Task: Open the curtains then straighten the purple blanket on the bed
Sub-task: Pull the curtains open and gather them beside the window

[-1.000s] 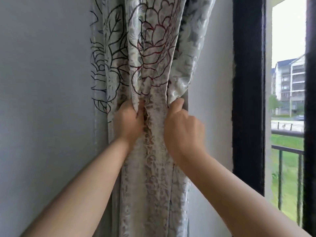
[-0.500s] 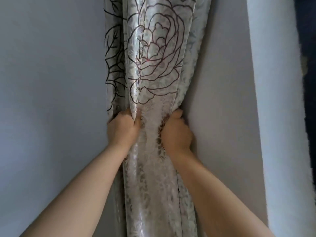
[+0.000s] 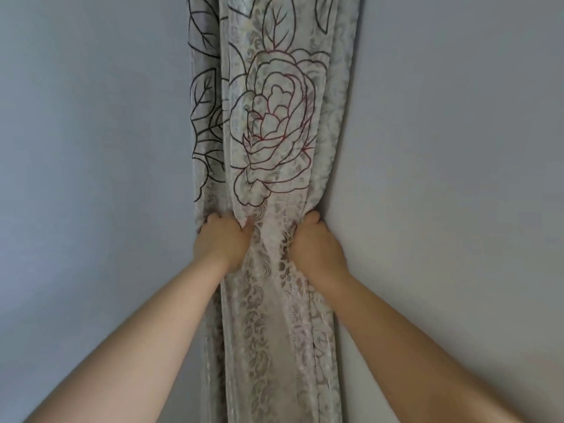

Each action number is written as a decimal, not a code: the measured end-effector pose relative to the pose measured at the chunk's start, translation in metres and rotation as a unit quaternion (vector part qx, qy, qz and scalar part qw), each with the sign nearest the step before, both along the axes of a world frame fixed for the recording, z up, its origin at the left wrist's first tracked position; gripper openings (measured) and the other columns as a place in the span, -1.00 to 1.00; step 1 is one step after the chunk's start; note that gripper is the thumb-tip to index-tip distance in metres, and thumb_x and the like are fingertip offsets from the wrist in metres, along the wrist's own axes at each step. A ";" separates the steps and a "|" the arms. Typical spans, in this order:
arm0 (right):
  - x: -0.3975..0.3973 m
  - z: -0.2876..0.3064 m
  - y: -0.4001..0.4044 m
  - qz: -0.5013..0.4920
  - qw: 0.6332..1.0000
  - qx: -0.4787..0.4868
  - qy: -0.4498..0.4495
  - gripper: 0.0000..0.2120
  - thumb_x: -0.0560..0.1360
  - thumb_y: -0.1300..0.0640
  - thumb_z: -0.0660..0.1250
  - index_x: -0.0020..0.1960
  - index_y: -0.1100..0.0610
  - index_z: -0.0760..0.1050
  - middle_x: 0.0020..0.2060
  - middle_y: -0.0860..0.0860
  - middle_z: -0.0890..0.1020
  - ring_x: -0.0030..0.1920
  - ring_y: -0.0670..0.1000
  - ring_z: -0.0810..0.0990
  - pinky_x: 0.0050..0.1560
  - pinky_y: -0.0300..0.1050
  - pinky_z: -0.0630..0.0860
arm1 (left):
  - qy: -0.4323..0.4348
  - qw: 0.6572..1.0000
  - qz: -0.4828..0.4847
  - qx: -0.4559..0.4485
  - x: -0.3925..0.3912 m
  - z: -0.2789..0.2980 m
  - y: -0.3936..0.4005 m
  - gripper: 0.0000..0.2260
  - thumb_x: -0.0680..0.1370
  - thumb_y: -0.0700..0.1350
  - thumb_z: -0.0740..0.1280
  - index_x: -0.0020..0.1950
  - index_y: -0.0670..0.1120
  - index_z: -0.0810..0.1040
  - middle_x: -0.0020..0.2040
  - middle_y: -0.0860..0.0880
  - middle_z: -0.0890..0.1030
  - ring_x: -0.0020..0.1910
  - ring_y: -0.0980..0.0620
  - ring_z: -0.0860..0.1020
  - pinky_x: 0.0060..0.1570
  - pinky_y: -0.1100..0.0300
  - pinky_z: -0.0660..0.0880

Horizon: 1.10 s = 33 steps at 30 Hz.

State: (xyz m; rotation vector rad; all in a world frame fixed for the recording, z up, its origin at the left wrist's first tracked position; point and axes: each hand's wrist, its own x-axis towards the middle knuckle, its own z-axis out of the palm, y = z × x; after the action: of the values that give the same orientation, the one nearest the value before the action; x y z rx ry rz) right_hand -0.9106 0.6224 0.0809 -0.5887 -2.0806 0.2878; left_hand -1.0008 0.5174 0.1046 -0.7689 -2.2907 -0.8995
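Both hands: closed on the gathered curtain (image 3: 274, 123)
Left hand (image 3: 222, 242): left edge gripped
Right hand (image 3: 316, 244): right edge gripped against wall (image 3: 442, 148)

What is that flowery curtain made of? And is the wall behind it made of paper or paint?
The curtain looks like woven fabric with a slight sheen: it bunches into soft folds where the left hand and right hand squeeze it, and pale swirls shine in the weave. The big rose seems stitched or printed in dark thread. The wall looks like smooth, matt paint, plain grey-blue; no seams show, so probably not paper.
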 end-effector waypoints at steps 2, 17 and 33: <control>0.013 0.013 -0.003 0.057 0.994 -0.054 0.078 -0.65 0.56 0.13 0.10 0.24 0.35 0.25 0.17 0.30 0.49 0.14 0.26 0.52 0.08 0.06 0.50 | -0.053 0.984 -0.105 0.134 0.010 0.013 -0.002 -0.46 0.52 0.15 0.20 0.36 -0.19 0.31 0.33 -0.20 0.42 0.29 -0.19 0.42 0.27 -0.02 0.41; -0.011 0.095 0.002 0.036 0.919 0.075 0.386 -0.70 0.61 0.09 0.01 0.11 0.33 0.30 -0.12 0.28 0.63 -0.18 0.27 0.59 -0.30 0.02 0.44 | 0.282 0.936 -0.004 0.211 0.019 0.085 0.000 -0.55 0.59 0.12 0.07 -0.26 -0.18 0.48 -0.24 -0.22 0.58 -0.32 -0.06 0.40 -0.40 0.17 0.23; -0.142 0.087 0.036 0.002 0.931 0.116 0.347 -0.68 0.61 0.08 0.01 0.10 0.34 0.35 -0.19 0.22 0.63 -0.31 0.13 0.52 -0.39 -0.12 0.25 | 0.296 0.944 0.110 0.101 -0.092 0.083 0.025 -0.52 0.61 0.08 0.05 -0.07 -0.29 0.55 -0.09 -0.29 0.62 -0.13 -0.25 0.57 -0.47 0.20 0.11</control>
State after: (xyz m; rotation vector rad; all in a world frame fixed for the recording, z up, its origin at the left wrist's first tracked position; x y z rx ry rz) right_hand -1.0527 0.6583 0.1679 -0.2766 -1.4004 0.2073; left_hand -1.0931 0.5419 0.1877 -0.5785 -1.6843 -0.6717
